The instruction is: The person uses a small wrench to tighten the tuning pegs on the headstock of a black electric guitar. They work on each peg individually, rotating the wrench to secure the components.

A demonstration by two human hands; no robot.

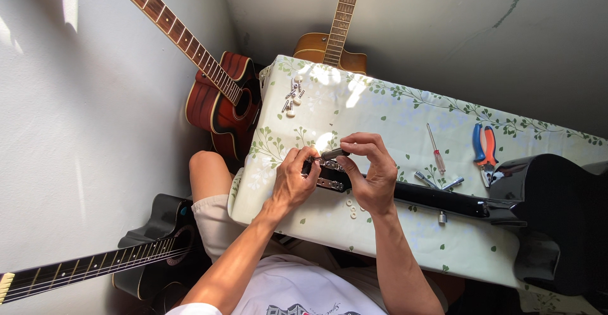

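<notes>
Black guitar (pixel 538 207) lies across table (pixel 392 109), headstock (pixel 329 174) at near-left edge. Left hand (pixel 294 182) grips headstock, fingers curled. Right hand (pixel 373 169) pinches small grey tool (pixel 332 154) at tuners. Loose pegs (pixel 292 98), screwdriver (pixel 435 148), pliers (pixel 484 147) on cloth.

Looking like a small home guitar repair corner. Acoustic guitars are leaning on bare plaster walls: red one (pixel 221 93), amber one (pixel 329 45), black one (pixel 152 251). Bench (pixel 380 109) wearing a leaf-print cloth is carrying a screwdriver (pixel 435 148), pliers (pixel 484 147), loose tuning pegs (pixel 292 96).
</notes>
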